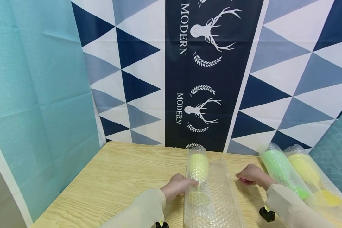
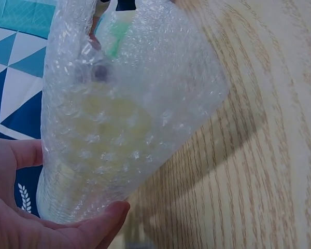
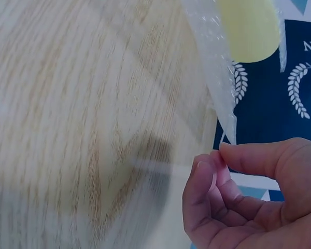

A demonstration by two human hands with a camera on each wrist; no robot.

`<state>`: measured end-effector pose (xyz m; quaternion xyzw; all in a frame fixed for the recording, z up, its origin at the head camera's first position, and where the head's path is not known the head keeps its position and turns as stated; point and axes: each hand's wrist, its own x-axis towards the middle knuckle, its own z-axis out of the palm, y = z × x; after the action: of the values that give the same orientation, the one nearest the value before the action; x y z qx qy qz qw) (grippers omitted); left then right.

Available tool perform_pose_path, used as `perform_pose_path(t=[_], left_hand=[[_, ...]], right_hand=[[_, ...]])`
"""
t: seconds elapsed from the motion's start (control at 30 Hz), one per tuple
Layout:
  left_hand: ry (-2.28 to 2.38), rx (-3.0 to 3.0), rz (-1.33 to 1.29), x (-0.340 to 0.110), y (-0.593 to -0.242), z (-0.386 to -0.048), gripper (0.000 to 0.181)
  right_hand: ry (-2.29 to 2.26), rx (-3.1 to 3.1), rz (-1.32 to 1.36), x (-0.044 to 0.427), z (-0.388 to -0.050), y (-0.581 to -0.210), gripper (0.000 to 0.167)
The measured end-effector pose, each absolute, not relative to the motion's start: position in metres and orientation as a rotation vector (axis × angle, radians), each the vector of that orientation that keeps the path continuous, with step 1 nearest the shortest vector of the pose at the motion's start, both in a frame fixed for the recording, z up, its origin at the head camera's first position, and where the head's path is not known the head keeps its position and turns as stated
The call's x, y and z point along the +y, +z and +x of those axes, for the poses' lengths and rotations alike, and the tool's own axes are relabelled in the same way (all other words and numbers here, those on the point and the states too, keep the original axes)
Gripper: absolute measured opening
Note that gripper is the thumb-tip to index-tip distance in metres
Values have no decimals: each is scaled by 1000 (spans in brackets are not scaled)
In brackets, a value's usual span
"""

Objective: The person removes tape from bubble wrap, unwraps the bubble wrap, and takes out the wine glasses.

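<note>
A yellow goblet [image 1: 199, 165] with a textured bowl lies on the table inside clear bubble wrap [image 1: 223, 190]. My left hand [image 1: 178, 185] grips the wrapped goblet around its stem, thumb across the top. Loose wrap spreads to the right of it. In the left wrist view, the goblet's yellow base [image 2: 114, 122] shows blurred through the bubbles. To the right of the wrap, my right hand [image 1: 252, 175] is raised over the table, thumb and fingertips pinched together. A faint clear strip [image 3: 158, 166], apparently tape, runs from those fingertips in the right wrist view.
Two more bubble-wrapped goblets, one green [image 1: 279, 164] and one yellow [image 1: 305, 166], lie at the table's right side. A patterned cloth [image 1: 142, 79] hangs behind the wooden table [image 1: 125, 167], and a teal cloth [image 1: 45, 95] hangs on the left.
</note>
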<state>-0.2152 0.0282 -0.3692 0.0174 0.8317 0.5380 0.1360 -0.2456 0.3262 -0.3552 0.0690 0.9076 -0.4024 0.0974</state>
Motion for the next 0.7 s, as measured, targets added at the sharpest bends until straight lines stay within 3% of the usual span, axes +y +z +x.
perform_pose_path(t=[0.37, 0.7], left_hand=[[1556, 2438, 54, 31, -370, -210, 48], [1547, 2435, 39, 31, -371, -208, 54]], right_hand=[[-1171, 2744, 146, 304, -238, -339, 25], [-1125, 2782, -90, 260, -215, -339, 22]])
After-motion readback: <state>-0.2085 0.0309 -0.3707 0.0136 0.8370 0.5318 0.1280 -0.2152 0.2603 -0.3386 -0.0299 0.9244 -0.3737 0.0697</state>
